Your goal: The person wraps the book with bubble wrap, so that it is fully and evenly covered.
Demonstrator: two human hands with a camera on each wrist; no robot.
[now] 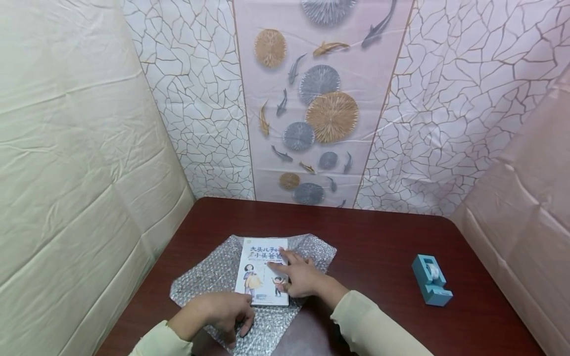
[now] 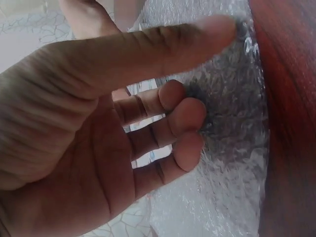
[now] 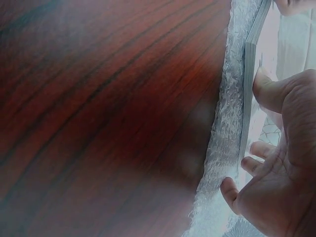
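A thick paperback book [image 1: 264,291] with a white illustrated cover and blue Chinese title lies face up on a sheet of bubble wrap [image 1: 200,272]. My right hand [image 1: 303,277] rests on the right part of the cover, fingers spread; in the right wrist view the thumb [image 3: 269,91] touches the cover near the page edge. My left hand [image 1: 224,311] is at the book's lower left corner, above the near part of the wrap. The left wrist view shows its thumb [image 2: 217,34] stretched out against the bubble wrap [image 2: 227,123], the other fingers loosely bent and gripping nothing.
A blue tape dispenser [image 1: 432,280] holding a roll of clear tape stands on the right side of the dark red wooden table [image 1: 374,247]. Fabric-covered walls [image 1: 89,148] rise at the left, right and back of the table.
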